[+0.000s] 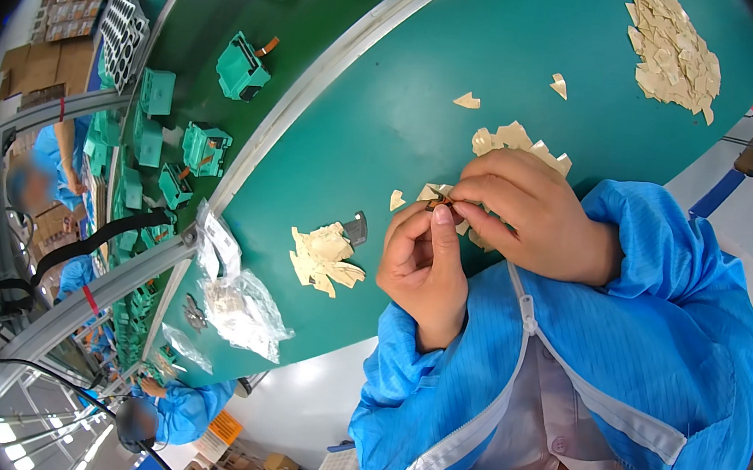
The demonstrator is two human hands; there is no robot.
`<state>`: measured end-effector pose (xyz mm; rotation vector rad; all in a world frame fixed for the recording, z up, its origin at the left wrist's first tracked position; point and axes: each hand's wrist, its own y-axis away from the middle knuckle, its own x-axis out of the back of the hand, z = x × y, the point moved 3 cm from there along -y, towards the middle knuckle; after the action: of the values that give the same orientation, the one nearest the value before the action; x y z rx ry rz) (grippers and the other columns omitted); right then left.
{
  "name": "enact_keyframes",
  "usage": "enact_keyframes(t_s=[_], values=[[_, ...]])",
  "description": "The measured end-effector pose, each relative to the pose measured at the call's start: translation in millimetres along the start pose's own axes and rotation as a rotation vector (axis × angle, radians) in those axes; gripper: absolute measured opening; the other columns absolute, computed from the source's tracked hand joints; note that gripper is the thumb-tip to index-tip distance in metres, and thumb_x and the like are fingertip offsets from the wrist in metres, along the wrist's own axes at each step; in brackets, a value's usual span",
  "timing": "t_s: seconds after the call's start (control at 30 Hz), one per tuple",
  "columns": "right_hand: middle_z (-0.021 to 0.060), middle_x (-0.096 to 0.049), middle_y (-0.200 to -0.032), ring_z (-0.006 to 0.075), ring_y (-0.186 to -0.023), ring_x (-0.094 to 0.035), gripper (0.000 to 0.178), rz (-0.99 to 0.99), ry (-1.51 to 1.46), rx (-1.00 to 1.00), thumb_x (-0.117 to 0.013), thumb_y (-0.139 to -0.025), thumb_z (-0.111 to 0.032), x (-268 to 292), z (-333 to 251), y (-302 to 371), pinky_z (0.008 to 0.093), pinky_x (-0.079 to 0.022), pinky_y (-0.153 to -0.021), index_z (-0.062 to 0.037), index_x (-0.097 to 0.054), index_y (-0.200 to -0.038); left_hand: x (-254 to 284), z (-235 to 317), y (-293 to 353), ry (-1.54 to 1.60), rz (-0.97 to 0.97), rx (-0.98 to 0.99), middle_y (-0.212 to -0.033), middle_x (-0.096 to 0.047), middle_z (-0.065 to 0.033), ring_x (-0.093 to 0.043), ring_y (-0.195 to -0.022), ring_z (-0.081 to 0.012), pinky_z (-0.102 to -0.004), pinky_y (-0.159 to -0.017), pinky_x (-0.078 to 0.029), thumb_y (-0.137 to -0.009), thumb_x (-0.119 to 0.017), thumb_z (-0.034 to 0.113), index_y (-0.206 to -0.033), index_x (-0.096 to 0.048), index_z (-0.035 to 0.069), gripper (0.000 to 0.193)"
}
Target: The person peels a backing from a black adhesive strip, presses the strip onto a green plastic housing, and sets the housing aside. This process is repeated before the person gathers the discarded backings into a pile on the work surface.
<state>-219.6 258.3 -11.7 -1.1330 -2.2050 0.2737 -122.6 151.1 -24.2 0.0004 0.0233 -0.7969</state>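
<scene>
Grn tbl point(391, 107) w/ beige pcs point(515, 137) (biggest pile point(675, 60) far R), clear bags point(243, 308) L.

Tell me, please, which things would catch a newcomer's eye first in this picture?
Probably the bright blue jacket at the lower right draws the eye first, with the bare hands meeting around a small dark part just right of centre. Then comes the large heap of cream-coloured pieces at the upper right of the green table. Farther left sit many green boxes.
</scene>
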Motion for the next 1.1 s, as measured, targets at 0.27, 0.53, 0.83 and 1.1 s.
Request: enact_keyframes(t_s=[0.27, 0.53, 0.83, 1.1], values=[[0.0079, -0.062, -0.090, 0.0256, -0.079, -0.062, 0.010, 0.066, -0.040, -0.025, -0.069, -0.084, -0.008, -4, 3, 1, 0.0363, -0.051, -0.067, -0.0036, -0.064, -0.093, -5, -4, 3, -0.018, 0.095, -0.095, -0.099, -0.069, -0.0124, -0.064, -0.088, -0.0157, -0.0289, -0.078, -0.053, -0.095, -0.065, 0.001, -0.092, -0.069, -0.005, 0.007], [0.0085, -0.060, -0.086, 0.0259, -0.074, -0.060, 0.013, 0.093, 0.073, 0.056, -0.070, -0.078, -0.008, -5, 4, -3, 0.0369, -0.048, -0.064, -0.0033, -0.062, -0.088, -7, -3, 4, -0.035, 0.072, -0.094, -0.100, -0.069, -0.0124, -0.064, -0.089, -0.0161, -0.0295, -0.079, -0.053, -0.093, -0.066, -0.001, -0.090, -0.069, -0.004, 0.005], [0.0100, -0.057, -0.086, 0.0238, -0.076, -0.058, 0.009, 0.002, -0.249, -0.258, -0.060, -0.079, -0.001, 14, 27, -5, 0.0336, -0.047, -0.067, -0.0028, -0.057, -0.088, 22, 10, 1, -0.166, -0.173, -0.213, -0.109, -0.065, -0.0165, -0.066, -0.096, -0.0266, -0.0348, -0.083, -0.055, -0.088, -0.069, -0.005, -0.103, -0.069, -0.003, 0.015], [0.0104, -0.061, -0.096, 0.0222, -0.086, -0.061, 0.007, -0.313, -0.402, -0.120, -0.060, -0.089, -0.005, 30, 28, -6, 0.0337, -0.048, -0.076, -0.0017, -0.059, -0.094, 46, 57, -20, -1.003, -0.355, -0.981, -0.111, -0.061, -0.0128, -0.059, -0.098, -0.0291, -0.0401, -0.080, -0.051, -0.068, -0.080, 0.047, -0.115, -0.070, 0.009, 0.061]])
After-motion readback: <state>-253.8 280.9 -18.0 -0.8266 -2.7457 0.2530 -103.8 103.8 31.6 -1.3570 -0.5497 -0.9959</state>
